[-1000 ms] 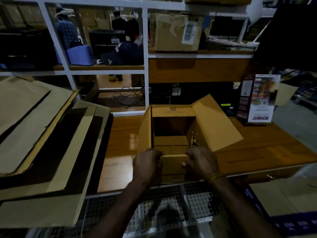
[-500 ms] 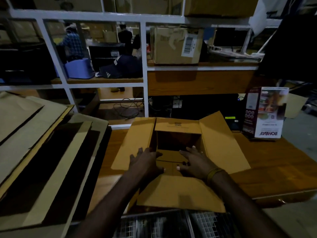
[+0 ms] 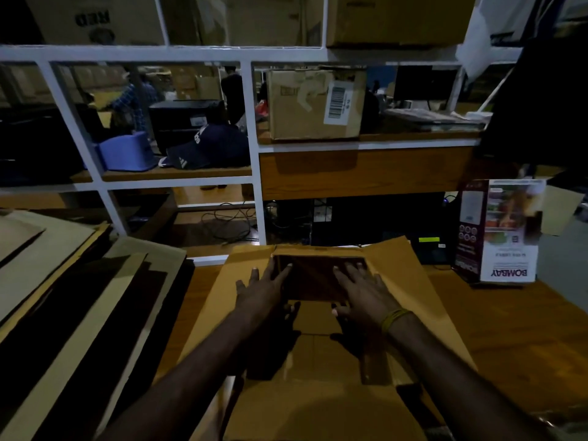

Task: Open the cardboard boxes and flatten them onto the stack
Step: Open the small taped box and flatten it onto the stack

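- While both arms reach forward over the desk (image 3: 515, 316), the cardboard box (image 3: 321, 313) lies in front of the person with its flaps spread outward to the left, right and near side.
- The left hand (image 3: 264, 291) lies with straight, spread fingers on the left edge of the box's dark opening, grasping nothing.
- The right hand (image 3: 362, 291) rests the same way on the right part of that opening, fingers flat and released; a yellow band (image 3: 393, 318) circles its wrist.
- The stack of flattened cardboard (image 3: 79, 297) lies to the left of the box, just beside its left flap.
- A printed carton marked BOMBAY (image 3: 499, 232) stands upright on the desk to the right, apart from the box.
- Behind, a white-framed shelf (image 3: 254, 148) carries a taped brown box (image 3: 315, 105) with a barcode label, a dark cap (image 3: 203, 148) and a blue tub (image 3: 125, 151).
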`<state>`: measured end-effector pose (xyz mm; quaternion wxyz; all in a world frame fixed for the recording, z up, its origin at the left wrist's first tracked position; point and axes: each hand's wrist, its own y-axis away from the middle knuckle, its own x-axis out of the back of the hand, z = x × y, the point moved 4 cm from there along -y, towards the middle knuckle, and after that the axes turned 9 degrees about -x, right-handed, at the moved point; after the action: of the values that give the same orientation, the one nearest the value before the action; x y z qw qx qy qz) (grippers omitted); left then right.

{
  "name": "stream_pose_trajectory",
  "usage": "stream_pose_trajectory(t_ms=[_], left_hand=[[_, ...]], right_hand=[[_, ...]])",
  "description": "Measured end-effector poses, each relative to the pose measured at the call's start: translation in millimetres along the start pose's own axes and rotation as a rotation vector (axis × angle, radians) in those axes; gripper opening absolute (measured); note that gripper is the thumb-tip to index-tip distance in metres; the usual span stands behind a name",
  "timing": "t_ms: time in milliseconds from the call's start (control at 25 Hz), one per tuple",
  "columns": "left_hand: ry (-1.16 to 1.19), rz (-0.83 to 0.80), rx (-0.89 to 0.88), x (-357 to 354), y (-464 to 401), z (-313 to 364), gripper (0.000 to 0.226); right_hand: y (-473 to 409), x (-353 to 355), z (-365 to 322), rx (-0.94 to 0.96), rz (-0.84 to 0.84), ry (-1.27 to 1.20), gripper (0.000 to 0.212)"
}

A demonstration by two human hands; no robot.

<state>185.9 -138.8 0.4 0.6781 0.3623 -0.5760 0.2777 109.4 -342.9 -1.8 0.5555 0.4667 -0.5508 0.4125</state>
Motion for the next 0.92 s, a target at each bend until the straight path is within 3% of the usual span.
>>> stream_pose_trajectory(t_ms=[200, 360, 640, 800, 920], left_hand=[[0.096, 0.066, 0.013, 18, -36, -6, 0.102], [0.039, 0.161, 0.03, 22, -66, -8, 0.106], [0.081, 0.133, 0.124, 0, -101, -15, 0.098], [0.018, 0.153, 0.145, 1, -114, -18, 0.083], [0.003, 0.199, 0.137, 4, -124, -24, 0.07]], right_hand=[[-46, 2, 22, -0.027, 0.033, 0.023, 0.101], [-76, 1, 35, -0.079, 0.081, -0.047, 0.099], [-117, -2, 36, -0.118, 0.074, 0.055, 0.093], [-135, -4, 40, -0.108, 0.11, 0.057, 0.082], [-146, -2, 41, -0.094, 0.171, -0.048, 0.057]])
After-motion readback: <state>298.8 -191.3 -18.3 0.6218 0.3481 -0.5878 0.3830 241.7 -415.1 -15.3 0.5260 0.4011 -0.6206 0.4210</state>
